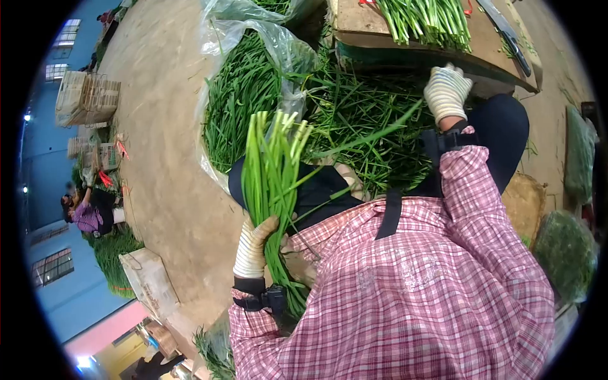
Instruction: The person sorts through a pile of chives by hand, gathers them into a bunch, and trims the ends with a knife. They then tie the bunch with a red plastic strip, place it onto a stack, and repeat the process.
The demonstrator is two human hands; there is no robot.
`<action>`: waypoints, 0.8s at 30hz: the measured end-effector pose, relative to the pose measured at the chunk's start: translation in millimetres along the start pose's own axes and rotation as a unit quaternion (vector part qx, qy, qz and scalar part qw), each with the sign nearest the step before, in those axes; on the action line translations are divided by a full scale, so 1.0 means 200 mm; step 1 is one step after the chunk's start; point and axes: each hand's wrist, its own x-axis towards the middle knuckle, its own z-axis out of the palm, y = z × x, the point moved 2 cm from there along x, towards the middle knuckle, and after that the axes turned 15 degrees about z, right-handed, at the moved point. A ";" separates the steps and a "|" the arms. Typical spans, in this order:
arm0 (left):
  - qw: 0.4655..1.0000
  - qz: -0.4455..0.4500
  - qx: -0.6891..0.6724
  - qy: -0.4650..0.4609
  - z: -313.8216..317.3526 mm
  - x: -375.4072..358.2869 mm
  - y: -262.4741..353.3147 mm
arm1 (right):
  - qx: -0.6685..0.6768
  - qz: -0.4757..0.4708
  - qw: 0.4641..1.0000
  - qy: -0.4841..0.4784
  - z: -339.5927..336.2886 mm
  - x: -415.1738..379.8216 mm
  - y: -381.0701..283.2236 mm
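The bench (354, 20) is standing just beyond the right hand (447, 94), the heap (373, 120) lying between both hands. The left hand (254, 239) is gripping the bunch (272, 168) low; loosening could be spilling its fanning stems. The right is curling, its grip unclear; careless reaching could be meeting the knife (506, 31) beyond.

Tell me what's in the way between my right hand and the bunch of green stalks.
Nothing solid shows between the right hand and the bunch of green stalks; just a long leaf slants across the gap, over the loose greens.
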 end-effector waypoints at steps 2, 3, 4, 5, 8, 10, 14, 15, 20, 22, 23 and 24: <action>0.999 0.030 -0.022 0.029 -0.07 -0.01 0.03 | -0.021 0.003 0.998 -0.056 0.07 0.04 0.01; 0.997 0.040 -0.029 0.055 -0.07 -0.03 0.06 | -0.027 0.004 0.997 -0.078 0.09 0.03 -0.02; 0.997 0.047 -0.029 0.059 -0.08 -0.03 0.07 | -0.032 0.006 0.995 -0.097 0.10 0.02 -0.05; 0.996 0.057 -0.024 0.057 -0.09 -0.02 0.08 | -0.022 -0.061 0.991 -0.121 -0.02 -0.06 -0.10; 0.995 0.081 -0.033 0.038 -0.08 0.03 0.09 | 0.445 -0.228 0.864 -0.066 -0.16 -0.29 -0.35; 0.995 0.089 -0.010 0.035 -0.02 0.08 0.11 | 0.560 -0.283 0.776 -0.068 -0.45 -0.48 -0.45; 0.994 0.105 0.008 -0.001 0.08 0.13 0.12 | 0.505 -0.267 0.763 -0.303 -0.62 -0.54 -0.62; 0.995 0.095 -0.002 -0.004 0.08 0.13 0.10 | 0.542 -0.249 0.709 -0.376 -0.55 -0.52 -0.67; 0.997 0.071 -0.015 0.003 0.04 0.13 0.05 | 0.389 -0.284 0.877 -0.012 -0.58 -0.37 -0.56; 0.999 0.047 -0.022 -0.008 0.02 0.11 0.06 | 0.288 -0.214 0.930 0.080 -0.58 -0.18 -0.46; 0.998 0.052 -0.027 -0.012 0.00 0.11 0.04 | 0.260 -0.188 0.941 0.109 -0.59 -0.14 -0.38; 0.998 0.053 -0.027 -0.011 -0.01 0.10 0.04 | 0.204 -0.172 0.956 0.118 -0.52 -0.08 -0.35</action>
